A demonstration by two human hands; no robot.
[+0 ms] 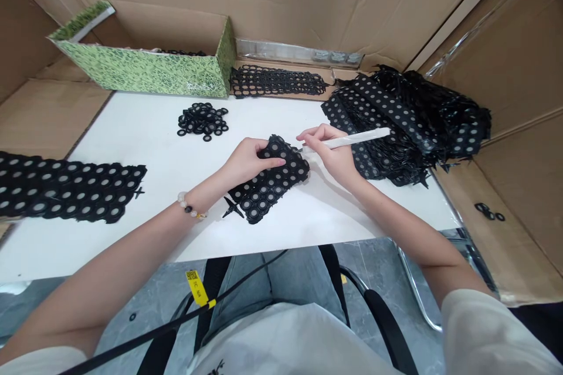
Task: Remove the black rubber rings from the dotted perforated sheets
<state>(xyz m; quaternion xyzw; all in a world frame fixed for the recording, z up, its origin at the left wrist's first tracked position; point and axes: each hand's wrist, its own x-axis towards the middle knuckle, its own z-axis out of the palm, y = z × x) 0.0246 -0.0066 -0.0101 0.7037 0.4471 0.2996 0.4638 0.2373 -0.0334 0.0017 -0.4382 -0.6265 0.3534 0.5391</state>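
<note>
The left hand (250,161) lies spread, pressing down a black rubber sheet of linked rings (268,190) on a white tabletop (132,129). The right hand (329,152) pinches a slim white pen-shaped tool (356,139) beside it.

On my feed, the desk (123,129) carries a ring sheet (268,199) at centre, with the left hand (248,161) on it and a marker pen (352,139) in the right hand (332,155) just beside it. A second sheet (65,190) lies left, loose rings (202,120) behind, and stacked sheets (396,123) right. Beyond the desk sit a box (141,70) and, just right of it, another sheet (277,82).
</note>
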